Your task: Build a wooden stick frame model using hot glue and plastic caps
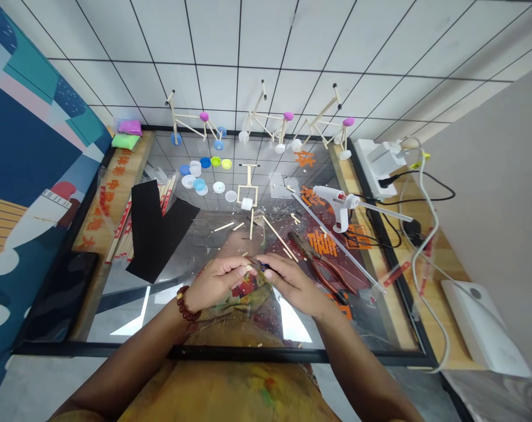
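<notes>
My left hand [217, 280], with a beaded bracelet [188, 303] at the wrist, pinches a short pale wooden stick [249, 268] over the glass tabletop. Close beside it my right hand [295, 285] is closed around a small dark tool [262, 264] with a bit of blue on it; its kind is mostly hidden by the fingers. The tool's tip reaches toward the stick. Just beyond both hands lies a small stick frame [247, 193] with a white piece at its near end. Loose sticks [280, 237] and shavings are scattered around it.
Red-handled pliers [323, 264] and a white glue gun [338, 202] with cables lie to the right. Bottle caps [199, 185] sit behind, black sheets [160, 228] and a phone [61, 296] to the left. Three stick models [266, 126] stand along the back edge near a power strip [374, 170].
</notes>
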A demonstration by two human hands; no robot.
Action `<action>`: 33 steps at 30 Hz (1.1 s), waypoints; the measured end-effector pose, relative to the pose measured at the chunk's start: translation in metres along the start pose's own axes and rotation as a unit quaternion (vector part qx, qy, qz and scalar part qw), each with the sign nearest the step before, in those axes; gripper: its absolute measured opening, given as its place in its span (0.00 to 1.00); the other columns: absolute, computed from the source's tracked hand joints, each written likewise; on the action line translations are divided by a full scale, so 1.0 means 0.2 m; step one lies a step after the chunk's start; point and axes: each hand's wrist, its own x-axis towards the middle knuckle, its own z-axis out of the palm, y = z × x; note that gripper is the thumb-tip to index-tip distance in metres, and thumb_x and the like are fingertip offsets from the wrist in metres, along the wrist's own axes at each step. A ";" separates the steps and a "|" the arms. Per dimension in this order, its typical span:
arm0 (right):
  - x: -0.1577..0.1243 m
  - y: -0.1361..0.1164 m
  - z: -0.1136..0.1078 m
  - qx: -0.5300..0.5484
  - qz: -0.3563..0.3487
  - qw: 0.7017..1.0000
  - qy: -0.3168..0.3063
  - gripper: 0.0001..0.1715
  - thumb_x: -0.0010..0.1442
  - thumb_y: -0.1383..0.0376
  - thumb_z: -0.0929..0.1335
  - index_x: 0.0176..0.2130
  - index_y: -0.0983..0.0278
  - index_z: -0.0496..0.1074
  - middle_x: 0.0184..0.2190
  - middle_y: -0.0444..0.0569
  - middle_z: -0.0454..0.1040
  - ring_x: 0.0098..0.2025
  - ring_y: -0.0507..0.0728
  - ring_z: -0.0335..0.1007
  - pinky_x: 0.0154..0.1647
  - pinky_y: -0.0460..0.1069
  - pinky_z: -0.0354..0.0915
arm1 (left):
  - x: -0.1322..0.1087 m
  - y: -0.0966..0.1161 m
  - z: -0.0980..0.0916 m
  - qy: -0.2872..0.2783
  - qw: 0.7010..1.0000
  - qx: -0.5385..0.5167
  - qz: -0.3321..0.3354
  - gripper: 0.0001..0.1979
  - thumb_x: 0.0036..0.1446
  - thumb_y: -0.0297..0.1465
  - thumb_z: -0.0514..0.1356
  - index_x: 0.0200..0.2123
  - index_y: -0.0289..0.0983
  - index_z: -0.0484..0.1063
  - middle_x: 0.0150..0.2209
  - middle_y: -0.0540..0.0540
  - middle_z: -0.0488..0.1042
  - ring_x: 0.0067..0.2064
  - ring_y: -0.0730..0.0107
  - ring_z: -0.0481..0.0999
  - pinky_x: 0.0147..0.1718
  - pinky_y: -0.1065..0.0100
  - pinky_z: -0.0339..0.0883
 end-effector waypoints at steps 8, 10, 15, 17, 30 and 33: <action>0.01 0.00 0.00 0.021 -0.011 0.999 -0.026 0.19 0.69 0.57 0.59 0.51 0.63 0.71 0.42 0.53 0.77 0.43 0.56 0.73 0.44 0.51 0.67 | -0.01 0.05 -0.02 0.003 0.986 0.155 0.059 0.18 0.63 0.37 0.52 0.24 0.36 0.71 0.21 0.51 0.62 0.25 0.73 0.57 0.27 0.71 0.50; 0.01 0.01 -0.01 0.027 -0.004 0.999 -0.034 0.19 0.69 0.57 0.59 0.49 0.63 0.72 0.40 0.52 0.77 0.41 0.56 0.73 0.42 0.51 0.67 | -0.01 0.05 -0.03 0.005 0.978 0.196 0.075 0.18 0.63 0.35 0.52 0.22 0.36 0.70 0.20 0.51 0.61 0.25 0.73 0.57 0.27 0.71 0.49; 0.01 0.00 -0.02 0.036 0.019 0.997 -0.060 0.19 0.69 0.57 0.58 0.44 0.63 0.74 0.35 0.49 0.76 0.35 0.54 0.71 0.37 0.48 0.66 | -0.02 0.06 -0.02 -0.007 0.969 0.232 0.078 0.16 0.63 0.34 0.52 0.26 0.37 0.73 0.24 0.48 0.68 0.27 0.70 0.63 0.31 0.70 0.54; 0.01 0.00 -0.02 0.024 0.019 0.999 -0.024 0.19 0.69 0.57 0.58 0.43 0.63 0.74 0.34 0.48 0.77 0.34 0.54 0.71 0.37 0.48 0.66 | -0.02 0.06 -0.02 -0.003 0.977 0.201 0.068 0.16 0.63 0.35 0.52 0.28 0.37 0.75 0.26 0.47 0.71 0.29 0.70 0.65 0.32 0.70 0.56; -0.01 0.02 0.02 -0.095 -0.027 0.994 0.044 0.18 0.69 0.60 0.59 0.54 0.61 0.66 0.43 0.53 0.74 0.46 0.58 0.70 0.47 0.53 0.67 | -0.01 0.03 -0.01 0.037 0.998 0.041 0.014 0.17 0.63 0.41 0.52 0.34 0.35 0.74 0.22 0.52 0.63 0.26 0.75 0.60 0.29 0.71 0.54; 0.00 0.00 0.02 -0.074 -0.031 0.996 0.028 0.17 0.69 0.60 0.59 0.52 0.61 0.67 0.40 0.52 0.74 0.44 0.57 0.70 0.45 0.52 0.66 | -0.01 0.03 -0.01 0.018 0.999 0.043 0.013 0.17 0.64 0.40 0.52 0.33 0.34 0.74 0.22 0.52 0.63 0.26 0.75 0.60 0.29 0.71 0.54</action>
